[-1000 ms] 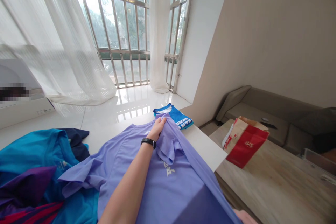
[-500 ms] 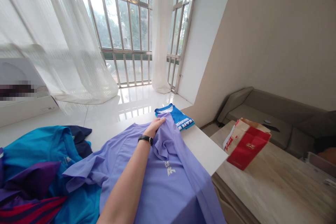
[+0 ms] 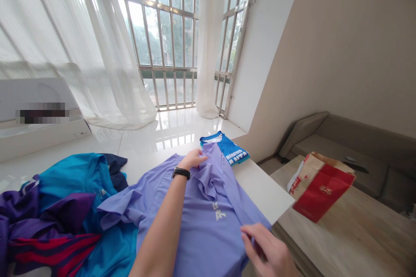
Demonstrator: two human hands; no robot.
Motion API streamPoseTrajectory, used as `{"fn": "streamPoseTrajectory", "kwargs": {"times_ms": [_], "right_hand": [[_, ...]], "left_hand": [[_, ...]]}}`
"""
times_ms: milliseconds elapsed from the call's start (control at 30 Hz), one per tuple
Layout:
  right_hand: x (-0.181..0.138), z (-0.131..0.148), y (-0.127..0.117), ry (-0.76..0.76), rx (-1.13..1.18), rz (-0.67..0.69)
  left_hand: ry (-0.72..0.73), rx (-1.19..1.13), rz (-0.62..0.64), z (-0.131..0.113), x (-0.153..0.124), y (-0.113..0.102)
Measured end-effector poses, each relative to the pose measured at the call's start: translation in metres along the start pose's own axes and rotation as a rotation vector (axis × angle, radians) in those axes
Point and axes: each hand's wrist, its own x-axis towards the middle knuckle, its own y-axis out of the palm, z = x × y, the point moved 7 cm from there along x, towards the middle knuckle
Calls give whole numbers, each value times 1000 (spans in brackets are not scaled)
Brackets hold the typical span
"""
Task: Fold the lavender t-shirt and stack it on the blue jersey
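One window ledge (image 3: 256, 184) bears one lavender shirt (image 3: 195, 233), spread out. Left of it lies one clothes heap (image 3: 71, 173); off right, one paper bag (image 3: 325, 190); by its far end, one folded blue shirt (image 3: 229, 149). Of two hands, the right hand (image 3: 271, 246) is back in view, curled at the shirt's right edge, grip unclear; the left hand (image 3: 191, 160) has loosened, fingers parted, seemingly freeing the far end.

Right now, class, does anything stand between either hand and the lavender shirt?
Nothing visible does. The left hand is at the upper part of the lavender shirt, and the right hand is at its right edge. The folded blue shirt lies beyond, not between.
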Motion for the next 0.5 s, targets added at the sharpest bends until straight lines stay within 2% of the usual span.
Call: {"fn": "streamPoseTrajectory", "kwargs": {"times_ms": [100, 200, 300, 433, 500], "right_hand": [[63, 22, 23, -18, -124, 60], [99, 23, 46, 32, -277, 148], [109, 19, 57, 48, -304, 180], [108, 30, 43, 42, -147, 41], [107, 41, 39, 15, -33, 70]], "left_hand": [[48, 48, 48, -5, -4, 3], [135, 52, 74, -13, -8, 6], [212, 49, 42, -21, -10, 6], [290, 80, -61, -27, -10, 0], [307, 103, -98, -29, -10, -4]]}}
